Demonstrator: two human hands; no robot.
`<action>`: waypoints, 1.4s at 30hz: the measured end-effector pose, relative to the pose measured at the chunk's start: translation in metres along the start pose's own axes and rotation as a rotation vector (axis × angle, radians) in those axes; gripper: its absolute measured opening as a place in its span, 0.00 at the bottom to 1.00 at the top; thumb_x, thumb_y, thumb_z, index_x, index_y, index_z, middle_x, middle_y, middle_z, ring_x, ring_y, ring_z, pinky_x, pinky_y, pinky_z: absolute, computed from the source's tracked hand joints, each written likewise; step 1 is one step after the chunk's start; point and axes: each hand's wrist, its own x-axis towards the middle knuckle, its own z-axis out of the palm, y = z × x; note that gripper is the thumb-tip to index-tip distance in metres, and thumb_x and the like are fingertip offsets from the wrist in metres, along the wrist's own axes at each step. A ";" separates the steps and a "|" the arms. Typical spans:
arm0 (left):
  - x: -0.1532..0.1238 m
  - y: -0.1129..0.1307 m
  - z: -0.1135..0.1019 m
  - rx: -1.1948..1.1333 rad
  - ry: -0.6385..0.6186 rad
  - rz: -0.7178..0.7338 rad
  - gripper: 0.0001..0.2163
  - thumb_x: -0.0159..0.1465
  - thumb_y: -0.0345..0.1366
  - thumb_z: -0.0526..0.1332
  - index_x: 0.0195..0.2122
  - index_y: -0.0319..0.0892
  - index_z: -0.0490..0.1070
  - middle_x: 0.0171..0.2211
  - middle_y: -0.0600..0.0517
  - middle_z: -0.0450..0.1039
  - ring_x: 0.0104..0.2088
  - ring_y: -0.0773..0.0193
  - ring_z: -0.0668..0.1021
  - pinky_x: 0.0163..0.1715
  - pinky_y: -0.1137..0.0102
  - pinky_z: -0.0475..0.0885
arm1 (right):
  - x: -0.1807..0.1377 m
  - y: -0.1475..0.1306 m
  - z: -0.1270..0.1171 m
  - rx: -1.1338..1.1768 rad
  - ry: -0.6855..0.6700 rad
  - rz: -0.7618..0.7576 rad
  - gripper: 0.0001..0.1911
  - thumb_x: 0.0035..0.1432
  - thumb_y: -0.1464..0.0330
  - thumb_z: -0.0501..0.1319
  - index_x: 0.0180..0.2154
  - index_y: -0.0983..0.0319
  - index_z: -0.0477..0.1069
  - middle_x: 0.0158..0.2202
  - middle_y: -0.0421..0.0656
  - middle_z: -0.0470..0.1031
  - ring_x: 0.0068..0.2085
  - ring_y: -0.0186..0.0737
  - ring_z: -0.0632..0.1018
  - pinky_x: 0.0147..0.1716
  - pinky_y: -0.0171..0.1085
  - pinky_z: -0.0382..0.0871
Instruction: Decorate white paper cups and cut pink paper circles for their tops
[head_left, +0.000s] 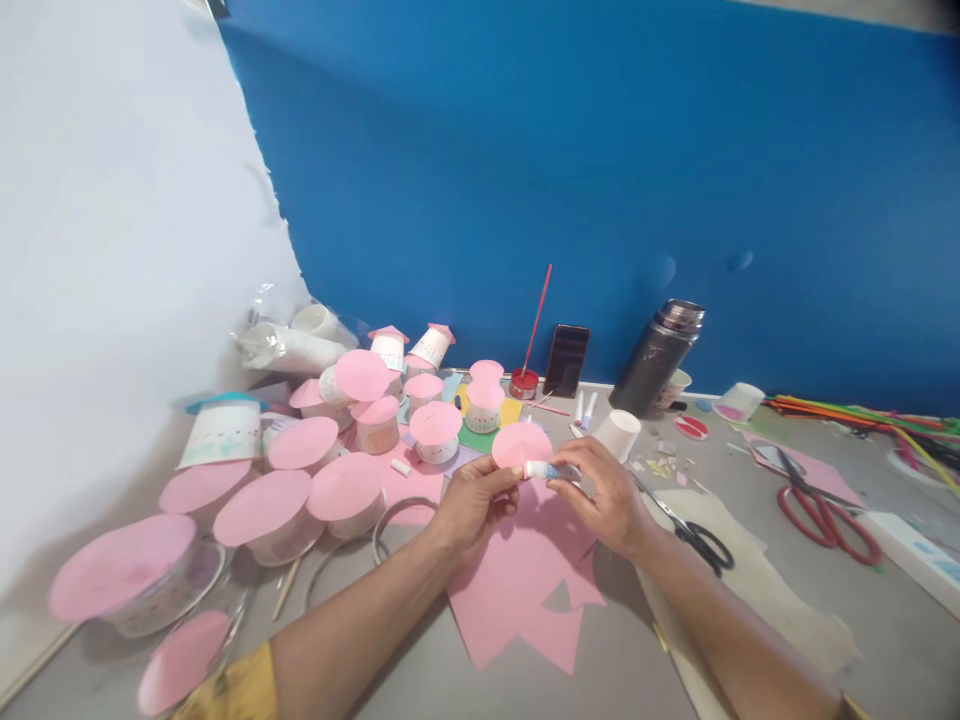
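Note:
My left hand (471, 503) is closed around a pink paper circle (520, 443), and its fingertips pinch the white cap end of a small glue tube (545, 470). My right hand (604, 495) grips the other end of that tube with bent fingers. Both hands hover above a cut sheet of pink paper (521, 585) lying on the grey table (622, 660). A white paper cup (619, 433) stands just behind my right hand.
Several paper cups topped with pink discs (345, 487) crowd the left half. Black-handled scissors (694, 535) and red-handled scissors (821, 505) lie to the right. A steel flask (655, 357), a phone (566, 360), a red paint pot (523, 383) and coloured sticks (862, 413) line the blue wall.

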 end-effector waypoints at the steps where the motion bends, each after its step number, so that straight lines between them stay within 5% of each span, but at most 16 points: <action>1: 0.000 -0.001 0.000 0.004 0.000 0.001 0.20 0.40 0.42 0.82 0.27 0.37 0.79 0.21 0.54 0.72 0.22 0.71 0.71 0.23 0.74 0.63 | 0.000 0.000 0.000 -0.003 -0.006 -0.006 0.09 0.68 0.72 0.65 0.48 0.56 0.72 0.41 0.45 0.78 0.42 0.45 0.79 0.41 0.42 0.76; 14: -0.010 0.007 0.006 0.366 0.061 0.193 0.12 0.52 0.44 0.72 0.26 0.40 0.76 0.19 0.56 0.68 0.23 0.69 0.65 0.27 0.70 0.58 | 0.001 -0.005 -0.004 -0.209 0.029 -0.033 0.06 0.69 0.71 0.64 0.47 0.57 0.73 0.40 0.46 0.78 0.42 0.46 0.80 0.41 0.43 0.77; 22: -0.005 0.001 0.004 0.268 0.059 0.156 0.13 0.50 0.43 0.72 0.22 0.41 0.72 0.18 0.56 0.68 0.22 0.69 0.66 0.27 0.70 0.59 | 0.000 -0.002 -0.006 -0.152 -0.051 -0.102 0.07 0.68 0.72 0.64 0.47 0.57 0.73 0.41 0.46 0.79 0.41 0.45 0.79 0.40 0.42 0.77; 31: -0.007 0.003 0.004 0.341 0.046 0.172 0.11 0.52 0.42 0.72 0.28 0.40 0.79 0.22 0.55 0.71 0.23 0.69 0.66 0.28 0.70 0.60 | 0.000 -0.007 -0.006 -0.237 0.026 -0.036 0.06 0.68 0.72 0.65 0.46 0.58 0.75 0.40 0.46 0.79 0.42 0.46 0.80 0.40 0.42 0.77; 38: -0.005 0.003 0.003 0.299 0.073 0.166 0.13 0.51 0.43 0.72 0.21 0.41 0.71 0.19 0.56 0.69 0.22 0.69 0.67 0.28 0.70 0.61 | 0.001 -0.004 -0.009 -0.143 -0.091 -0.107 0.07 0.68 0.72 0.64 0.46 0.57 0.74 0.41 0.47 0.79 0.41 0.45 0.79 0.40 0.42 0.76; 42: -0.004 0.003 0.003 0.241 0.067 0.148 0.14 0.51 0.43 0.73 0.22 0.41 0.72 0.19 0.55 0.69 0.22 0.70 0.66 0.28 0.70 0.61 | -0.001 -0.001 -0.010 -0.073 -0.040 0.019 0.05 0.68 0.68 0.64 0.46 0.56 0.75 0.41 0.47 0.79 0.43 0.46 0.80 0.42 0.43 0.77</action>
